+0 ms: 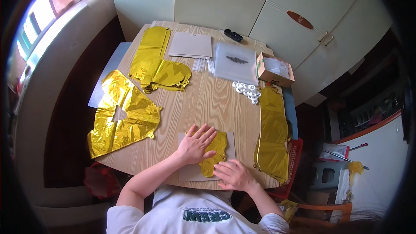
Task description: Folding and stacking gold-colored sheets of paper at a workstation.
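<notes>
Near the front edge of the table lies a pale rectangular card [189,172] with a folded gold foil balloon [220,144] on it. My left hand [196,145] rests flat over the upper left part of the foil, fingers spread. At the lower right edge of the foil is my right hand [234,175], its fingers slightly bent and apart, with nothing seen in them. Part of the foil is hidden beneath the left hand.
Flat gold foil balloons lie at the far left [151,56], left [130,123] and right [273,134]. Along the back are stacked cards [190,44], white straws [203,65], clear plastic bags [236,69], a black object [233,35], an open box [274,76] and white rings [246,90].
</notes>
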Available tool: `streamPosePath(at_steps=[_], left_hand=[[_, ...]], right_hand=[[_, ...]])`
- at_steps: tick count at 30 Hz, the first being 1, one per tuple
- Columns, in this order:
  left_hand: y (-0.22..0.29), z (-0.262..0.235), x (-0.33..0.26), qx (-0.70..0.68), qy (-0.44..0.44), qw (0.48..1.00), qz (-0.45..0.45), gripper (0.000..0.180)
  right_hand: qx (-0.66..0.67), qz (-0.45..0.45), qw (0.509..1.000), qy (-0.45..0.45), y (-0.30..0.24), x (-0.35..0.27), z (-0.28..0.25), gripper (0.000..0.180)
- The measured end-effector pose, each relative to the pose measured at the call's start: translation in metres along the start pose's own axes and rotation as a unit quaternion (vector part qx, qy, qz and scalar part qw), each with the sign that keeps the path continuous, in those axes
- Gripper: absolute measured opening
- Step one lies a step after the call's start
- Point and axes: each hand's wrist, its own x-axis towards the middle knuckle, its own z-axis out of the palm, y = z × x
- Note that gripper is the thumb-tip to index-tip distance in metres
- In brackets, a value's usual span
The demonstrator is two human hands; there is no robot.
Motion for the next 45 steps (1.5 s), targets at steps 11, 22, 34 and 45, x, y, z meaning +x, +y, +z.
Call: streamPosePath(at_steps=[11,22,34,45], left_hand=[[-0.007,0.004,-0.005,-0.02,0.007,0.998,0.057,0.065],[-0.007,-0.002,-0.009,-0.033,-0.022,0.996,0.076,0.055],[-0.019,-0.006,-0.002,-0.212,-0.113,0.97,0.035,0.06],[-0.03,-0.011,0.007,-0.216,-0.189,0.956,0.059,0.057]], right_hand=[[0.015,0.054,0.997,0.044,-0.011,-0.003,0.006,0.033],[0.074,0.117,0.989,0.051,-0.005,0.009,0.011,0.04],[0.068,0.192,0.979,0.0,0.019,0.043,0.037,0.066],[0.01,0.177,0.979,0.101,0.029,0.058,0.05,0.029]])
